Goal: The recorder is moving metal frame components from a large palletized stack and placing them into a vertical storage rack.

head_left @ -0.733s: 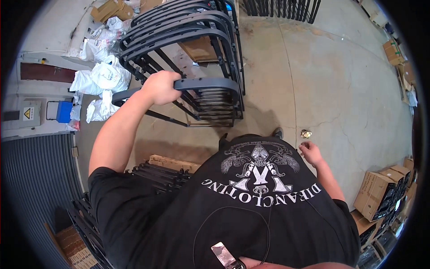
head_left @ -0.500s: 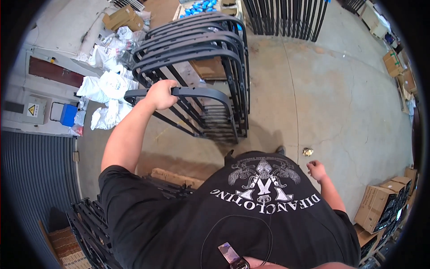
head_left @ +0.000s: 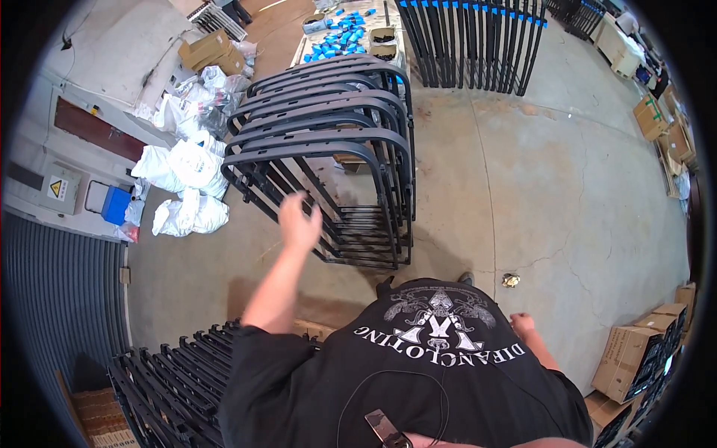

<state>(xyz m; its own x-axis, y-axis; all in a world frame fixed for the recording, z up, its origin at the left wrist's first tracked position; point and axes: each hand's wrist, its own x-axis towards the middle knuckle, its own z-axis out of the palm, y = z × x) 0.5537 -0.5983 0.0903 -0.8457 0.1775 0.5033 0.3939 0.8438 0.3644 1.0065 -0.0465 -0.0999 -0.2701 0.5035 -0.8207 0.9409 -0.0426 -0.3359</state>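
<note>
Several black metal frames (head_left: 314, 137) with rounded top corners stand upright, one behind another, in front of me. My left hand (head_left: 301, 224) is just this side of the nearest frame, below its top bar. Its fingers and thumb are apart, and nothing is in them. Whether a fingertip brushes the frame's side bar behind it cannot be told. Low on the right, my right hand (head_left: 523, 325) hangs beside my black shirt. Its fingers are mostly hidden, and no held thing shows there.
More black frames (head_left: 179, 381) are stacked at the lower left. White sacks (head_left: 196, 166) lie by the left wall. Behind the row is a table with blue pieces (head_left: 340, 37); black bars (head_left: 467, 41) stand beyond. Cardboard boxes (head_left: 626, 357) line the right. Crumpled gold-coloured scrap (head_left: 511, 280) lies on the floor.
My left hand has let go of the nearest frame's top bar and drawn back toward me. That frame now stands closer to the others. My right hand has slipped further behind my shirt.
</note>
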